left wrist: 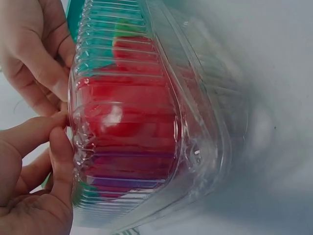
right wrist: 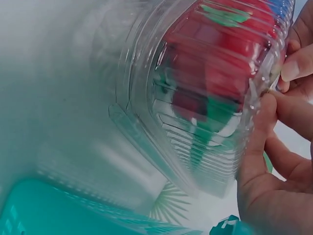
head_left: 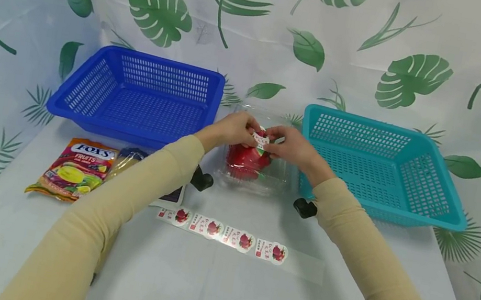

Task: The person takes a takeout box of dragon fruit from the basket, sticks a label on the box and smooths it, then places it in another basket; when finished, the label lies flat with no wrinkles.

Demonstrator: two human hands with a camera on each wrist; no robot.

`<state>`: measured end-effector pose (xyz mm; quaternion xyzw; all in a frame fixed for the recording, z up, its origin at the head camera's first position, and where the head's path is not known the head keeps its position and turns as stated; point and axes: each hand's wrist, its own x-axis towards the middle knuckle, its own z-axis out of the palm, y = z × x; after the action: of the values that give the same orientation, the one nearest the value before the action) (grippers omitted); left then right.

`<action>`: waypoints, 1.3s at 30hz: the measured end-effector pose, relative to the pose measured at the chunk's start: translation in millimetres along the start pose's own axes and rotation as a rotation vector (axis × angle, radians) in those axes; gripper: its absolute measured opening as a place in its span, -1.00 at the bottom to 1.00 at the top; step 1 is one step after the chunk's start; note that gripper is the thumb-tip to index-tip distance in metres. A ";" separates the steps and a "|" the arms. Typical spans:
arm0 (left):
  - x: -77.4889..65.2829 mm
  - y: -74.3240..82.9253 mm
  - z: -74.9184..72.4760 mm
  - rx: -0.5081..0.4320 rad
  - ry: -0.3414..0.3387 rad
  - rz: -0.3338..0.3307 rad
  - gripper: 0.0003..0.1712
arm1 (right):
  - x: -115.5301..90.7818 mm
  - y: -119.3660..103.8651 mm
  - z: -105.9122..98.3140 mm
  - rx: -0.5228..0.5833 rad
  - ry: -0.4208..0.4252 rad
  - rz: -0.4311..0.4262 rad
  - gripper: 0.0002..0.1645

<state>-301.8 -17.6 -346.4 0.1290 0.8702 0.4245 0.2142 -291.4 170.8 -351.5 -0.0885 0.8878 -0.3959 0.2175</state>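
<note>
A clear ribbed plastic box (head_left: pixel 280 179) with red fruit (head_left: pixel 245 160) and bits of green inside stands between two baskets. Above its lid, a white sticker (head_left: pixel 261 140) with a red fruit picture is spread between both hands. My left hand (head_left: pixel 235 129) pinches the sticker's left edge. On the opposite side my right hand (head_left: pixel 292 148) pinches its right edge. In the left wrist view the left hand (left wrist: pixel 36 176) has thumb and finger together at the lid. From the right wrist view, the right hand (right wrist: pixel 279 171) also touches the lid top; the sticker itself is mostly hidden there.
A strip of similar stickers (head_left: pixel 219 231) lies in front of the box. The blue basket (head_left: pixel 128 134) stands left, the teal basket (head_left: pixel 401 217) right. A Fox's candy bag (head_left: pixel 74 170) and other packages, partly hidden by the left sleeve, lie before the blue basket.
</note>
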 end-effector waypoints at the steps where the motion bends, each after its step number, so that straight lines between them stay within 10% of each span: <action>1: 0.0 -0.1 -0.3 0.003 -0.005 0.003 -0.51 | 0.3 0.6 -0.4 0.003 -0.003 0.001 -0.43; 39: 0.6 -1.5 -4.4 0.039 -0.052 0.063 -0.45 | -1.5 5.4 2.4 0.015 0.025 -0.014 -0.35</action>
<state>-304.5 -21.3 -345.4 0.1715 0.8679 0.4108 0.2205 -288.9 173.3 -356.5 -0.0882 0.8867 -0.4053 0.2042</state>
